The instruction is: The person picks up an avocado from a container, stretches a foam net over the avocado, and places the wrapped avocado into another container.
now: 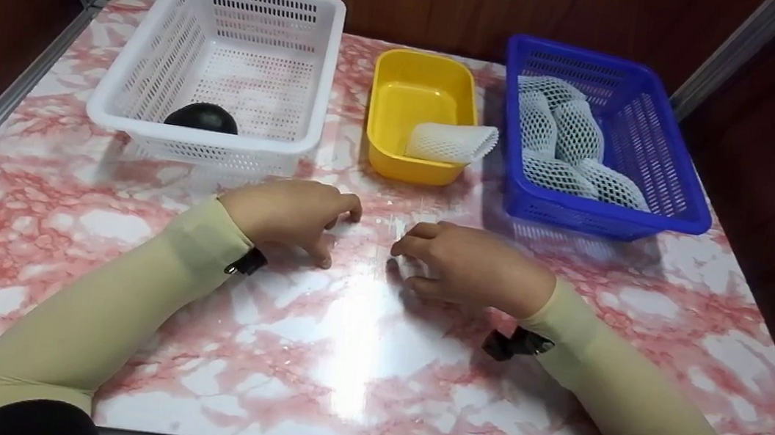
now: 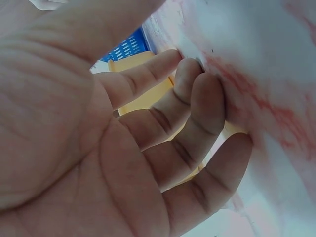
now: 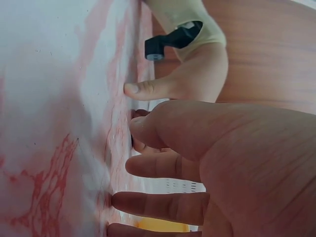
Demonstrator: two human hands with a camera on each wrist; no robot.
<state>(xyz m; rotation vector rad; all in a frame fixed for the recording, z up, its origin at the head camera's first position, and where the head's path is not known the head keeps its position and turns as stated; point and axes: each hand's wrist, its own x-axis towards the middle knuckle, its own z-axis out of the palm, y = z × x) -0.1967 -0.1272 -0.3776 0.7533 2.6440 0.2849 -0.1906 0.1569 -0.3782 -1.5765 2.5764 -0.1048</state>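
Note:
Both hands rest with loosely bent fingers on the marbled table, holding nothing. My left hand (image 1: 295, 215) lies in front of the white basket (image 1: 323, 77); its palm and bent fingers (image 2: 207, 103) fill the left wrist view. Facing it across a small gap, my right hand (image 1: 474, 266) touches the tabletop with its fingertips (image 3: 121, 200). In the white basket sits a dark, rounded, glossy object (image 1: 204, 117), partly hidden by the front rim. A white foam net sleeve (image 1: 452, 143) leans over the front right corner of the yellow tub (image 1: 384, 125).
At the right, a blue basket (image 1: 609, 219) holds several pieces in white foam nets (image 1: 579, 130). Brown panels (image 1: 429, 1) with metal edges enclose the table (image 1: 227, 382) at the back and sides. Black wrist cameras (image 1: 516, 344) sit under the sleeves.

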